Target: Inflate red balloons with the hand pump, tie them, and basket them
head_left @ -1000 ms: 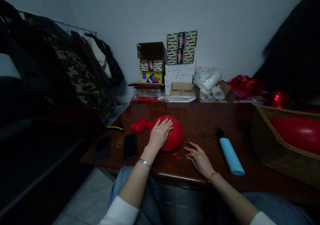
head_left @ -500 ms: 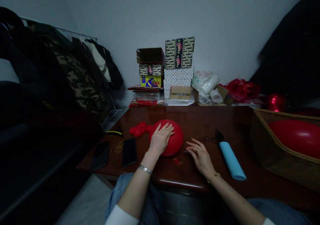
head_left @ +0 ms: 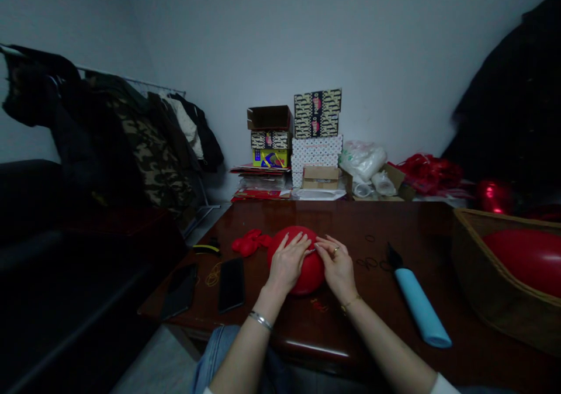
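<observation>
A round, inflated red balloon (head_left: 307, 277) rests on the table in front of me. My left hand (head_left: 288, 262) lies on its top, fingers stretched out and holding nothing. At the balloon's right side, my right hand (head_left: 336, 265) has thumb and fingertips pinched together against the surface; whatever is between them is too small to make out. Touching or close to the balloon's left side lies a limp red heap (head_left: 249, 243), which looks like uninflated balloons. Small red and yellow bits (head_left: 319, 305) lie on the table just below the balloon.
A light-blue hand pump (head_left: 423, 309) with a black nozzle lies at right, near thin dark rings (head_left: 368, 262). Further right, a wicker basket (head_left: 473, 283) holds another red balloon (head_left: 526, 259). On the left are two phones (head_left: 231, 284) and yellow rubber bands (head_left: 214, 274). Stacked boxes (head_left: 316, 154) stand behind.
My right hand has moved left and up from above the table to the balloon, and its fingers have closed into a pinch. My left hand stays on the balloon. The view has tilted up.
</observation>
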The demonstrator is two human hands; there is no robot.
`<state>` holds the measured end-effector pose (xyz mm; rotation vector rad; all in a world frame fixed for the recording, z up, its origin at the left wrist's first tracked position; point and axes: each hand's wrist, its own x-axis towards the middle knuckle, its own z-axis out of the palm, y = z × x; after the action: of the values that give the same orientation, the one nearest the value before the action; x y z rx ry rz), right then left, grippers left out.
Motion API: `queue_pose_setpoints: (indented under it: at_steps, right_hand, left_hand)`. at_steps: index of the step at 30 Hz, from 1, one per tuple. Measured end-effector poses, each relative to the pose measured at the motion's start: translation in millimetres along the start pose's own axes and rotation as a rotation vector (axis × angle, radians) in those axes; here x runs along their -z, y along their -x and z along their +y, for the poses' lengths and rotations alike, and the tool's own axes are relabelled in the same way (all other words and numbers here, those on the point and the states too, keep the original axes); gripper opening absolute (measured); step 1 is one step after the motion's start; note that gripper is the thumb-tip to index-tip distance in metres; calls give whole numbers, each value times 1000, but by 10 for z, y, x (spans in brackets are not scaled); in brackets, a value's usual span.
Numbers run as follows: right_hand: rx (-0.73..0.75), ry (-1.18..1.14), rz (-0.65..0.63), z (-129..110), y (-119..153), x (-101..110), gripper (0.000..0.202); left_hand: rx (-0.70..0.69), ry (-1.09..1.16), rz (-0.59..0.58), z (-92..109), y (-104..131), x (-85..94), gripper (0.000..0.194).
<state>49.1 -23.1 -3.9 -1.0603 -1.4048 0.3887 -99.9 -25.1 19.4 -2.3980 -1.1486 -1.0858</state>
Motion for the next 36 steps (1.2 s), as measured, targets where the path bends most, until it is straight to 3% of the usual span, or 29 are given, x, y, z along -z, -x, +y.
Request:
queue_pose_setpoints:
  at_steps: [9,27,32,36]
  right_hand:
    - [-17,21,71,-17,-2,10,23]
    - [-26,-30,37,-52,62,-60,25]
    - [-21,-31,-26,-69,62,-15,21]
    - [45,-8,-209,-97,40,70,18]
  left_hand:
    - [9,-19,-16,14,-2,-15,30]
    - [10,-14,10,29,-6,-5,25]
    - [11,-35,6,23,3,-15,25]
    - [-1,-64,6,2,22,-35,27]
